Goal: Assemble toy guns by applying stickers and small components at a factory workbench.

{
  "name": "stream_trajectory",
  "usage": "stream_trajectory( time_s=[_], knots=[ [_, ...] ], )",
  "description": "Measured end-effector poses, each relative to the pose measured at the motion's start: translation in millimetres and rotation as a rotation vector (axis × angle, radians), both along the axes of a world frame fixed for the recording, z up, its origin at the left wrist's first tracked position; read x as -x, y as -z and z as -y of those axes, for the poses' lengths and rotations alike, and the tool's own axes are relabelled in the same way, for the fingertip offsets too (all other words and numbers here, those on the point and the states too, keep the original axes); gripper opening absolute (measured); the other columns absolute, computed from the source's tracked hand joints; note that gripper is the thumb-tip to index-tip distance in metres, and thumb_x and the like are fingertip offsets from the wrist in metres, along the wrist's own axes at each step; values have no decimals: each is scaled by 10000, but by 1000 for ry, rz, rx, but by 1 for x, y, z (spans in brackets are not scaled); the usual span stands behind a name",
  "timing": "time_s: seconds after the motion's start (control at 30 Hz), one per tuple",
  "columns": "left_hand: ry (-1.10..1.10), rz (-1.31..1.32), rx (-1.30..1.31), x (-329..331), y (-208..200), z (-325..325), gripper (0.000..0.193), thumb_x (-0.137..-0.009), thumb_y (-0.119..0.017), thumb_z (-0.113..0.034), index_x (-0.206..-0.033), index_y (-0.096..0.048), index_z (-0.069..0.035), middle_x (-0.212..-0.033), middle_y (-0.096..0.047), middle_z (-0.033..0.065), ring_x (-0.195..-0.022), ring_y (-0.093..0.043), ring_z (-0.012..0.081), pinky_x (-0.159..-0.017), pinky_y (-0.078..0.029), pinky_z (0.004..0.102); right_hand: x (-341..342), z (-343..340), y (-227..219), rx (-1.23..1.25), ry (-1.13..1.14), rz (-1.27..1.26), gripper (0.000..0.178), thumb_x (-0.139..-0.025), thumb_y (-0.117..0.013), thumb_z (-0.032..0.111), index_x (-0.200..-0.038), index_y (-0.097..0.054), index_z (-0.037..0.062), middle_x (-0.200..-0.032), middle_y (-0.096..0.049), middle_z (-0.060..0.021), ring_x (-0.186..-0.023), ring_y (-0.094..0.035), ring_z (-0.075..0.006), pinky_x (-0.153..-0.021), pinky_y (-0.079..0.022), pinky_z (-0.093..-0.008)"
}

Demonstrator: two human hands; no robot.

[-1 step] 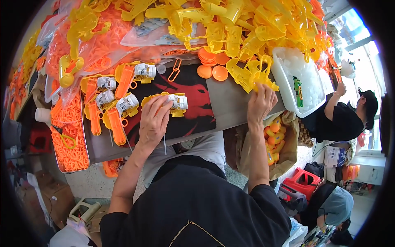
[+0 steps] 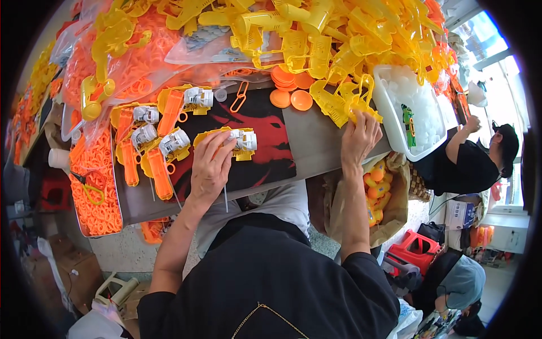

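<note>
frame centre: left hand (image 2: 211, 168) over yellow-white assembly (image 2: 245, 143), likely steadying it, can't tell finger closure; centre right: right hand (image 2: 360, 140) pinching yellow shell (image 2: 333, 105), probably for control.

The person (image 2: 354, 217) I'm watching wears a black T-shirt (image 2: 276, 260) with short, loose sleeves (image 2: 370, 274), a thin gold-coloured chain (image 2: 261, 305) lying on the cloth, and pale grey trousers (image 2: 292, 206), the left hand (image 2: 210, 165) and the right hand (image 2: 360, 139) both bare.
</note>
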State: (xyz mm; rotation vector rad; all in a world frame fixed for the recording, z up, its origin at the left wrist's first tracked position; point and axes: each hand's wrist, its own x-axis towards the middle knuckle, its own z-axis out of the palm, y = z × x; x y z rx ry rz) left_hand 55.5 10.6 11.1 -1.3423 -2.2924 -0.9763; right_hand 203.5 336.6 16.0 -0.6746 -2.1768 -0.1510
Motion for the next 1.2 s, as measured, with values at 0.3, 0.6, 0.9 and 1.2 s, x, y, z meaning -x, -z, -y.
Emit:
stream_trajectory(
  time_s=[0.3, 0.6, 0.9, 1.2],
  knots=[
    [-13, -10, -6, 1, -1, 1, 336, -851, -713, 1, -1181, -693, -56, -1301, -630, 83, -1229, -583, 300, -1028, -485, 420, 21, -4, 2, 125, 3, 247, 603, -790, -769, 246, -1334, -557, 96, -1339, -528, -101, -1263, -476, -338, -1061, -370, -491],
    [-15, 11, -17, -4, -4, 6, 317, -842, -716, 3, -1155, -688, -46, -1286, -637, 89, -1234, -580, 295, -1038, -480, 418, 10, -16, 13, -50, -167, 422, 312, -798, -680, 86, -1104, -625, 68, -1166, -650, -97, -1103, -587, -318, -907, -463, -463],
    [-39, -15, -29, -4, -3, 9, 361, -829, -749, -19, -1179, -682, -74, -1294, -624, 69, -1233, -571, 275, -1028, -485, 408, -12, -1, 7, -119, -278, 117, 258, -845, -707, -49, -1084, -616, -15, -1112, -674, -156, -1018, -632, -376, -947, -504, -473],
    [-49, -10, 6, -2, 2, 7, 401, -824, -742, -85, -1216, -660, -93, -1340, -604, 69, -1298, -534, 275, -1083, -444, 444, 97, 74, -36, -110, -761, 62, 358, -765, -719, -80, -1097, -620, 10, -1112, -669, -143, -1024, -630, -368, -911, -499, -468]
  ],
)
